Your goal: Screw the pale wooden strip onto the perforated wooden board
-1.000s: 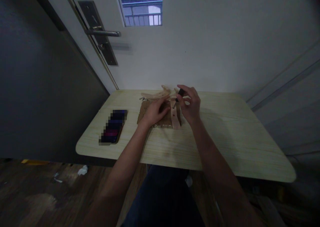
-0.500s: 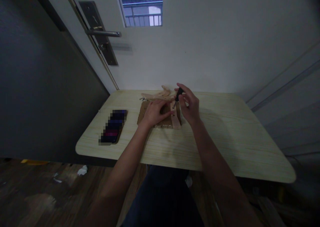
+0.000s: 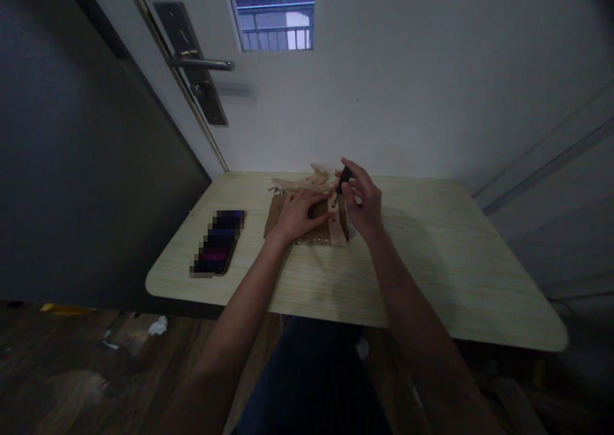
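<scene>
My right hand [image 3: 365, 201] grips a small black-handled tool [image 3: 344, 179] with a thin metal shaft. The tool is tilted, its tip down at a pale beige strip [image 3: 338, 231] that has small dark holes. This strip lies along the right side of a brown cardboard piece [image 3: 273, 219]. Pressed flat on the cardboard is my left hand [image 3: 298, 212], fingers stretched out, with the thumb and fingertips reaching the strip's left edge. Whether the tool is an awl or a screwdriver, I cannot make out.
More beige strips [image 3: 307, 182] lie heaped behind the cardboard, beside some small thin bits. A phone [image 3: 218, 243], partly blurred out, rests on the left of the pale wooden table [image 3: 460, 262]. Beyond the table's back edge stands a white door with a metal handle [image 3: 206, 64].
My hands hold nearly the same pose. The tool's metal shaft shows slightly less than before, its tip still at the strip. The whole view has shifted very slightly.
</scene>
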A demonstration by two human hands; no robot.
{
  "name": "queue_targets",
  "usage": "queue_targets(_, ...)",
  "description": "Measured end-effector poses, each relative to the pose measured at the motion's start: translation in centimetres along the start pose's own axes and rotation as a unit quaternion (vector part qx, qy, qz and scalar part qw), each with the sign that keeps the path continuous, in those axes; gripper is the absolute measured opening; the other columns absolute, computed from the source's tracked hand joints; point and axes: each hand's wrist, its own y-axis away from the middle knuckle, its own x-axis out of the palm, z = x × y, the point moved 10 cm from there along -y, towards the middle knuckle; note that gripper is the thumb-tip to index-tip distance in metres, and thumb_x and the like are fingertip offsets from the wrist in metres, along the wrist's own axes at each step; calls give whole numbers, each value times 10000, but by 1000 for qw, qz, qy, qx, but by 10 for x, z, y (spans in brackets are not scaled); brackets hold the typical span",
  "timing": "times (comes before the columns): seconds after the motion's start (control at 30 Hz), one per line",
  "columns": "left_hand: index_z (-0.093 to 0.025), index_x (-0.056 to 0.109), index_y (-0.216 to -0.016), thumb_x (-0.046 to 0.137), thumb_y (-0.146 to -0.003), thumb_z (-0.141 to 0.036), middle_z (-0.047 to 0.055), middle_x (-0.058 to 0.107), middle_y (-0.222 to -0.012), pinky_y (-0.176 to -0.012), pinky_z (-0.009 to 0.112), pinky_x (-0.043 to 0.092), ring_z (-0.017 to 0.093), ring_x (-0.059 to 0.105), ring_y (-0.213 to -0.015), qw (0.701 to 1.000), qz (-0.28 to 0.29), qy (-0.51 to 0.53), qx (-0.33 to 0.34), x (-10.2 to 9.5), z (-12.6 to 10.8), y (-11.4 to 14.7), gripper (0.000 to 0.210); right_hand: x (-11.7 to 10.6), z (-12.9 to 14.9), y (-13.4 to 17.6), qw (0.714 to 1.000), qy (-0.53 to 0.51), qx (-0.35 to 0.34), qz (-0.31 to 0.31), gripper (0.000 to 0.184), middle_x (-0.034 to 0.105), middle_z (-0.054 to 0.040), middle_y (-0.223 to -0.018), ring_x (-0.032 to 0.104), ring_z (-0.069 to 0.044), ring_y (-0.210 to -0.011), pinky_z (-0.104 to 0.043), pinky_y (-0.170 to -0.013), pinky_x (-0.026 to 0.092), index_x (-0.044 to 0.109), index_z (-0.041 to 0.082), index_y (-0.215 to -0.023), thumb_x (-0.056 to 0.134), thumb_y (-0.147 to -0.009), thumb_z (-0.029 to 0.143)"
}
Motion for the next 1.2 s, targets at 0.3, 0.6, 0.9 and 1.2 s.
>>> queue_targets(0.3,-262,589,-1318,645,-859,-467,57,625,-1321,-1024,467,401,287,544,-1230,1000,-5,-7,4,0,0,1,506,-5,-8,-1,999,-2,-2,-49,365,692,11,-984,669,-117,-748,-230,-583,575,605,316,-1140,679,-807,445)
queue_targets(0.6,-257,604,-1288,635,-865,-474,65,645,-1291,-1020,477,387,283,556,-1212,1000,-7,-5,2,-1,0,1,476,0,5,0,999,-24,-20,-6,362,678,-46,-1161,700,-175,-997,-372,-869,610,542,284,-1214,531,-908,476)
queue_targets(0.9,-266,586,-1307,631,-867,-470,46,616,-1343,-1032,465,393,276,537,-1241,1000,-2,0,1,0,-1,0,487,-5,6,0,997,24,-49,-53,292,640,-15,-1024,638,-135,-816,-282,-670,592,621,300,-1086,647,-838,453)
queue_targets(1.2,-247,601,-1291,647,-858,-464,53,627,-1326,-1039,456,390,287,535,-1243,1000,0,4,-6,-1,-1,0,487,-5,12,2,996,58,-56,-48,307,644,-33,-1056,628,-156,-853,-278,-642,590,615,306,-1150,591,-872,435)
